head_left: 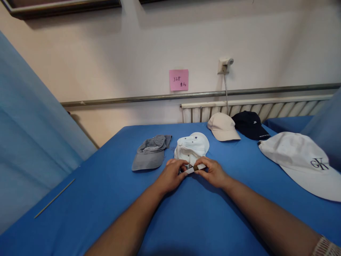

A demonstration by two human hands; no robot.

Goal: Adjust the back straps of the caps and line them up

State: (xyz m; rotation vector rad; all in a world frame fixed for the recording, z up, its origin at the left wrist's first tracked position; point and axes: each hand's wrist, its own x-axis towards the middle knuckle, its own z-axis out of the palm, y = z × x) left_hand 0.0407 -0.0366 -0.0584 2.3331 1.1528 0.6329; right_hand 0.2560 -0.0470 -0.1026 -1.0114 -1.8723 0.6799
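A white cap [193, 144] lies on the blue-covered table, its brim pointing away and its back opening towards me. Both hands pinch the adjustment strap [190, 170] at the back of this cap. My left hand [172, 174] is closed on the strap's left part, thumb and forefinger pressed together. From the other side, my right hand [213, 172] pinches the strap near a small brownish piece. Fingers partly hide where the strap ends meet. Just left of the white cap rests a grey cap [151, 153], brim towards me.
A beige cap [223, 127] and a navy cap [250, 124] sit at the back right. Nearer on the right is a large white cap [301, 160] with black letters. A thin stick [54, 198] lies at left. Behind stand a radiator [255, 106] and a wall rail [149, 97].
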